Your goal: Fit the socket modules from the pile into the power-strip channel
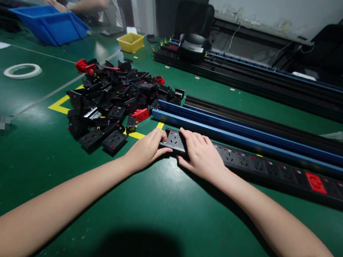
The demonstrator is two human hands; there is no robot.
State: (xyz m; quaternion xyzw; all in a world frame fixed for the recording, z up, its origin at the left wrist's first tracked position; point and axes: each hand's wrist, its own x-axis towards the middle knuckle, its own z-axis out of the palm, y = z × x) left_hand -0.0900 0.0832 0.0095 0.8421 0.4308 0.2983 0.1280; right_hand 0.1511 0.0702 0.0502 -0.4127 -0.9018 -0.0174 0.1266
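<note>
A long black power strip lies across the green table, fitted with a row of socket modules and one red socket. My left hand is closed around the strip's left end, thumb along the near side and fingers at the end. Just to the right, my right hand grips the strip from above, fingers over the far edge and thumb on the near side. Between the two hands a black socket module shows at the strip's end. Some neighbouring modules are hidden under my right hand.
Left of the strip is a heap of loose black socket modules with several red ones. Blue rails lie behind the strip. Farther back are a blue bin, a yellow bin, a tape roll and a person.
</note>
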